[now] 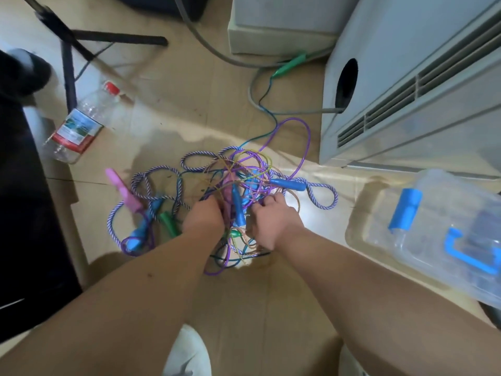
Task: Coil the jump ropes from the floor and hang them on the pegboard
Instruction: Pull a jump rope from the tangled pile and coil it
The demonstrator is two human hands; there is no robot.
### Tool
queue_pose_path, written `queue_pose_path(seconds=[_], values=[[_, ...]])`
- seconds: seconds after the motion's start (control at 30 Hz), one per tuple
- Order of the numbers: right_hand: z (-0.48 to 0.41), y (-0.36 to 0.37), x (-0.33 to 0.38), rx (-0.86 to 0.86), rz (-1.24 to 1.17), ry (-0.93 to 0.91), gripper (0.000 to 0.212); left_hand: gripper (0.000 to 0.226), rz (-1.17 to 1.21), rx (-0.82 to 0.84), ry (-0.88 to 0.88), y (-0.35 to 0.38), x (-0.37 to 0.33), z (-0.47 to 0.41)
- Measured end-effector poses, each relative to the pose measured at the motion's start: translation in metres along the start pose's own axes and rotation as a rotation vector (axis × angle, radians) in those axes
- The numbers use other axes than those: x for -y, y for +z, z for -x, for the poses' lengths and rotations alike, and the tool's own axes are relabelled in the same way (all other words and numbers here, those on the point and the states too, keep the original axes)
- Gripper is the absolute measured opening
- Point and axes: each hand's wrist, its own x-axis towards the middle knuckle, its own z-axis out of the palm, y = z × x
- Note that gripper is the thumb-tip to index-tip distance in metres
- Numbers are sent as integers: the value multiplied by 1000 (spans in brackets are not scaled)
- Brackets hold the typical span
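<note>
Tan floor [189, 104], tangled jump ropes [230, 183] everywhere; left hand [203, 217] and right hand [272, 222] both have fingers curled round them.

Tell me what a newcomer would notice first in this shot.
The bright tangle of jump ropes in the middle of the floor grabs the eye first, with purple, blue, pink and green cords knotted together. The left hand and right hand are both dug into it, gripping cords. A plastic bottle lies on its side at the left; a clear box with blue latches sits at the right.
</note>
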Motion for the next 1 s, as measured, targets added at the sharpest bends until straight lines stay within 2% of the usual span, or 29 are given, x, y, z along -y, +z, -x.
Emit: queue_pose_path(seconds=[0.1, 0.23, 0.37, 0.5, 0.63, 0.73, 0.83, 1.0], values=[[2, -4, -5, -1, 11, -3, 48, 27, 44, 13, 51, -5, -5, 2], [21, -23, -5, 8, -53, 24, 45, 25, 35, -21, 164, -35, -16, 16], [42, -49, -1, -21, -102, 15, 42, 22, 208, -85, 214, -65, -24, 46], [74, -79, 4, -130, -170, 11, 41, 18, 357, -81, 285, -93, -31, 85], [112, -102, 8, -229, -216, -52, 46, 24, 452, -105, 414, -122, -44, 127], [140, -115, 12, -267, -260, -68, 58, 23, 463, -136, 532, -141, -53, 161], [175, -126, 16, -336, -268, -94, 64, 22, 518, -188, 582, -162, -59, 201], [231, -143, 23, -371, -329, -159, 83, 21, 744, -164, 650, -196, -67, 265]])
